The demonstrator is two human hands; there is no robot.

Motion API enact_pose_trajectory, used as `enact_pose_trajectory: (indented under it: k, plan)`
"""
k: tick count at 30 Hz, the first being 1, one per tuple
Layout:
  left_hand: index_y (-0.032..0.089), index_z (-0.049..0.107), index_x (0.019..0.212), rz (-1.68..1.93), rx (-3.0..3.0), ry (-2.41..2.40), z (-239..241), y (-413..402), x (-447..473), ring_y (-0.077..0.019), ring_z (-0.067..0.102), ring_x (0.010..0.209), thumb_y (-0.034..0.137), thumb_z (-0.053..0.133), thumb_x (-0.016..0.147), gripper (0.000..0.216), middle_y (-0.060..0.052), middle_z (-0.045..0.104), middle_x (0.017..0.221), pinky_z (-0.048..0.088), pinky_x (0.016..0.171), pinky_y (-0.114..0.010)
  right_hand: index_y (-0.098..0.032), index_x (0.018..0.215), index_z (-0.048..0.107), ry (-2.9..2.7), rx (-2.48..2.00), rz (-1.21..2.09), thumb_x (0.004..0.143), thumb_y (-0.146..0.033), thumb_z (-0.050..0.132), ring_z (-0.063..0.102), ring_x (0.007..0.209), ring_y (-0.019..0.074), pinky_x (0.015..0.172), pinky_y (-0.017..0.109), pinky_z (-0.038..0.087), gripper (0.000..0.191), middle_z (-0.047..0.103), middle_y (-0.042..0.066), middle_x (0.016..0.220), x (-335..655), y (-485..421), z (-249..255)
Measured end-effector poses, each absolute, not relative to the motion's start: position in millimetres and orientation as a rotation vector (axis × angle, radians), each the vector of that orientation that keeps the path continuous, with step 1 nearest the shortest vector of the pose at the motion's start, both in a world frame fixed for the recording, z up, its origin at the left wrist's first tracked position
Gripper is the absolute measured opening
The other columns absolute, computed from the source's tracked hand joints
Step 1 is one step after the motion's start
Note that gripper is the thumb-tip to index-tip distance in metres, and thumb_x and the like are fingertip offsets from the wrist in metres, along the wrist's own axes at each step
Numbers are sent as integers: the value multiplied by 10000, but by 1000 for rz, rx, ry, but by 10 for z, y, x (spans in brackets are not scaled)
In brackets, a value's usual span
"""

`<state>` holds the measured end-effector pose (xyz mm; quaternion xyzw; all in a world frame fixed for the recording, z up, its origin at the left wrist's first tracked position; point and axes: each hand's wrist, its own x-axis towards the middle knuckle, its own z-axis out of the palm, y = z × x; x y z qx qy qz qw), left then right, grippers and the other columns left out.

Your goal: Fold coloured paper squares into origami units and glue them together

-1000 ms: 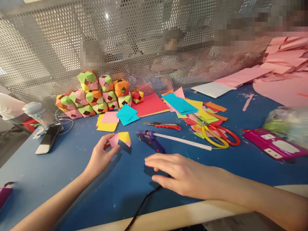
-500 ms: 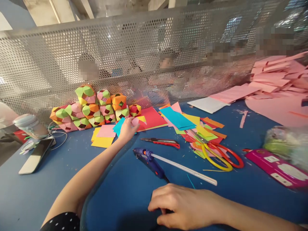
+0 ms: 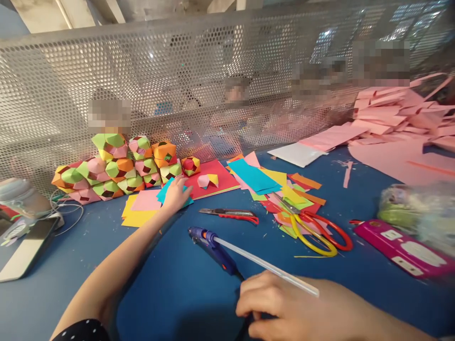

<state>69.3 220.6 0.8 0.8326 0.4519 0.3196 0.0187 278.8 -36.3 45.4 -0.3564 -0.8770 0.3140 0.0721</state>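
My left hand [image 3: 176, 193] reaches forward onto the blue paper sheets [image 3: 165, 191], fingers and thumb apart. Just right of it, a folded pink and yellow paper piece [image 3: 208, 181] lies on red paper [image 3: 225, 177]. Near the table's front, my right hand [image 3: 272, 303] is closed with curled fingers; what they may hold is hidden. Beside it lies a blue hot glue gun [image 3: 216, 251], its long glue stick [image 3: 266, 266] passing over the back of the hand in view. A red-handled utility knife [image 3: 229, 214] lies beyond the gun.
Stacked folded paper balls [image 3: 121, 168] stand against the perforated metal screen [image 3: 199, 61]. Scissors [image 3: 313, 232] with yellow and red handles rest by paper scraps [image 3: 256, 175]. A magenta case [image 3: 401, 246] is at right, a phone [image 3: 28, 248] and cup [image 3: 23, 196] at left. Pink strips [image 3: 394, 113] pile behind.
My left hand has let go of the folded pink and yellow piece, now on the red paper, and moved onto the blue sheets. The view has shifted slightly right.
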Motion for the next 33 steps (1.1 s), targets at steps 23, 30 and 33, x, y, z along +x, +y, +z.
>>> enact_pose_trajectory:
  k: [23, 30, 33]
  plan:
    - [161, 548, 1117, 639, 2861, 1359, 9, 1124, -334, -262, 471, 1198, 317, 449, 885, 297, -148, 477, 1292, 393, 1013, -424, -183, 1034, 632, -2110, -1502, 776, 835, -383, 516, 570, 679, 172, 615, 266, 426, 306, 659, 34, 803, 2473, -10, 157]
    - [152, 594, 1013, 442, 2837, 1232, 148, 341, -457, -224, 551, 1034, 278, 397, 915, 253, -123, 573, 1114, 446, 933, -386, -195, 1032, 632, -2148, -1457, 795, 777, -382, 571, 570, 672, 175, 589, 271, 430, 322, 660, 23, 787, 2445, 101, 49]
    - [172, 569, 1053, 283, 2723, 1051, 198, -239, -380, -186, 567, 899, 336, 401, 920, 270, -85, 596, 973, 489, 818, -321, -173, 973, 634, -2163, -1382, 904, 767, -341, 571, 576, 675, 168, 612, 275, 433, 273, 663, 25, 794, 2379, 202, 105]
